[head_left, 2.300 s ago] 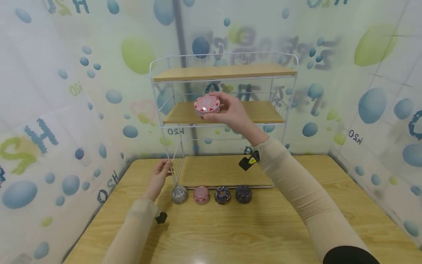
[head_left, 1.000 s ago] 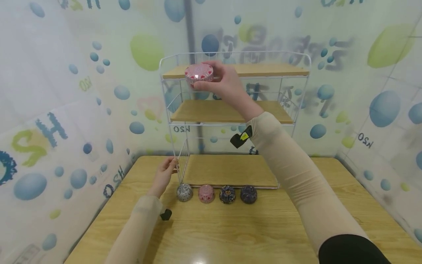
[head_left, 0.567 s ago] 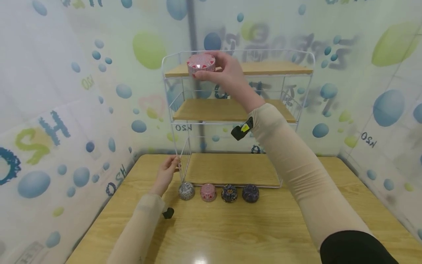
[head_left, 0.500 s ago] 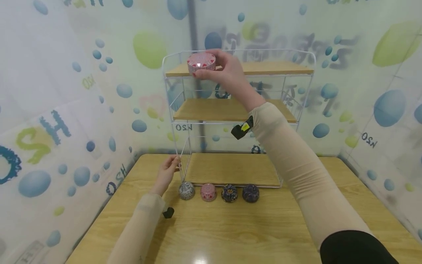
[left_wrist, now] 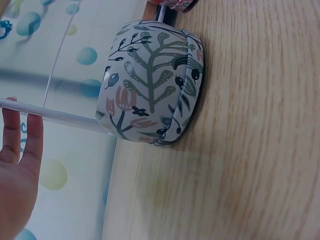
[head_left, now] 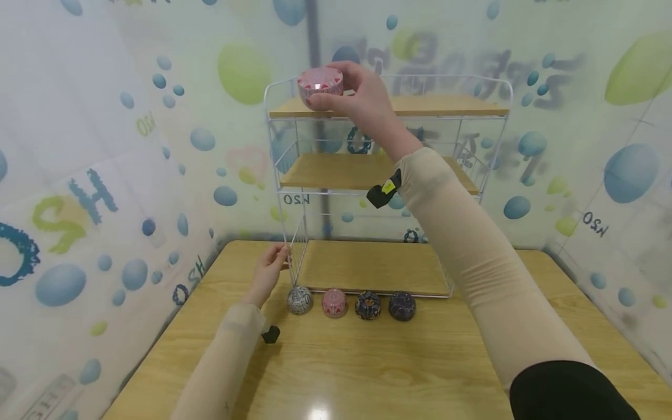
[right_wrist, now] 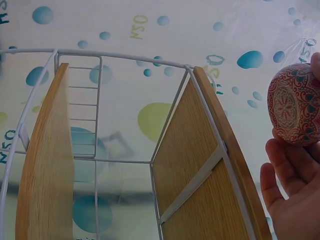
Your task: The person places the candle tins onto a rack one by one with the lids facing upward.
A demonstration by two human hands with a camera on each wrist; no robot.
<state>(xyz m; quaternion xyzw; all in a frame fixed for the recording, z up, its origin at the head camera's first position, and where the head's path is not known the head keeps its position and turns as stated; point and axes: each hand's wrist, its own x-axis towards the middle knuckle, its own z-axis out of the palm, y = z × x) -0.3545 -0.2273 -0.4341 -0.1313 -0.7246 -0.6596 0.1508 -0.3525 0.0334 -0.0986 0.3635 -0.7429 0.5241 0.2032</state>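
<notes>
My right hand (head_left: 364,96) grips a round pink tin (head_left: 319,80) with red hearts round its lid, thumb on the near side. The tin is in the air, in front of the left end of the top shelf board (head_left: 446,106). In the right wrist view the tin (right_wrist: 294,107) shows its ornate red and teal pattern. Low on the left, my left hand (head_left: 269,271) holds the left front post of the white wire rack; in the left wrist view two fingers bend behind that post (left_wrist: 65,116). Beside it sits a white plant-patterned tin (left_wrist: 150,85).
Along the rack's front bottom edge stand a grey-white tin (head_left: 299,300), a pink tin (head_left: 334,303) and two dark patterned tins, one (head_left: 367,305) left of the other (head_left: 402,306). The rack has a middle board (head_left: 331,170) and a bottom board (head_left: 378,265) on a wooden table (head_left: 399,373).
My right hand has lifted the pink tin from the height of the middle board up to the top board. The left hand stays on the post. The head view has shifted slightly.
</notes>
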